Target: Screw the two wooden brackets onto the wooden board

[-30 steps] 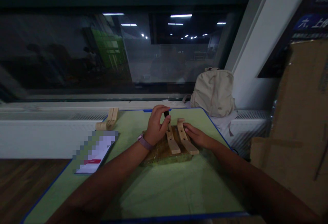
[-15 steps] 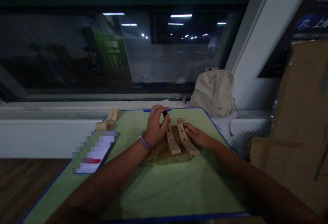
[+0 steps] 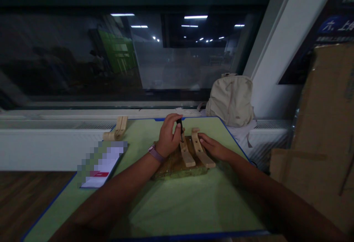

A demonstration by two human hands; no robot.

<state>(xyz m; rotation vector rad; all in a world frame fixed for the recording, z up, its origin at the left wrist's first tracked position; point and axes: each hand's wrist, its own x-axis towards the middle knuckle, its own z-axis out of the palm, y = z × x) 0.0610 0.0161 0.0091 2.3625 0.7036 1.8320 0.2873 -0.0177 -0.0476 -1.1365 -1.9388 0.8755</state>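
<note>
Left hand (image 3: 169,134) grips a screwdriver (image 3: 180,122), right hand (image 3: 213,148) touches a strip (image 3: 201,155), grip unclear; wooden parts (image 3: 119,125) at ten o'clock, backpack (image 3: 231,100) at one.

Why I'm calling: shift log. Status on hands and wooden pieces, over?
Left hand gripping black-handled tool, tip at left wooden piece. Right hand at right wooden piece. Backpack apart, not obstructing.

Black tool (image 3: 179,121), pale tan wooden pieces (image 3: 188,158), brown block (image 3: 173,163), blue-edged green tabletop (image 3: 171,205), mauve wristband (image 3: 158,155), beige backpack (image 3: 230,100)
</note>
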